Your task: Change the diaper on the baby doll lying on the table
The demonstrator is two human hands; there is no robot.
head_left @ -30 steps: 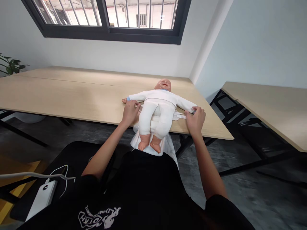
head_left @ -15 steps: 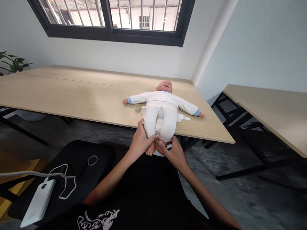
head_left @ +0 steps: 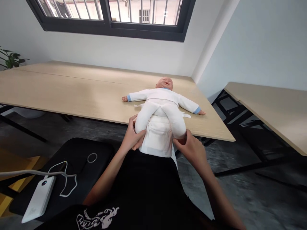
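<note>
A baby manikin [head_left: 161,95] lies on its back on a pale wooden table [head_left: 72,89], in a white long-sleeved top with blue cuffs and padded white leggings. A white diaper [head_left: 157,137] covers its hips and hangs past the table's front edge. My left hand [head_left: 131,137] grips the lower part of the manikin's leg on the left and hides its foot. My right hand [head_left: 192,150] holds the other leg near the ankle, with that foot hidden. Both legs are bent outward around the diaper. Thin white diaper tabs [head_left: 186,115] lie on the table.
A white power bank [head_left: 39,199] with a white cable rests on a black padded case [head_left: 81,159] at my lower left. A second wooden table [head_left: 268,108] stands at the right. A potted plant [head_left: 11,59] and a barred window [head_left: 107,16] are behind.
The manikin's legs have swung apart, showing the diaper over its hips. My hands have moved from around the feet out to either side, each holding a leg.
</note>
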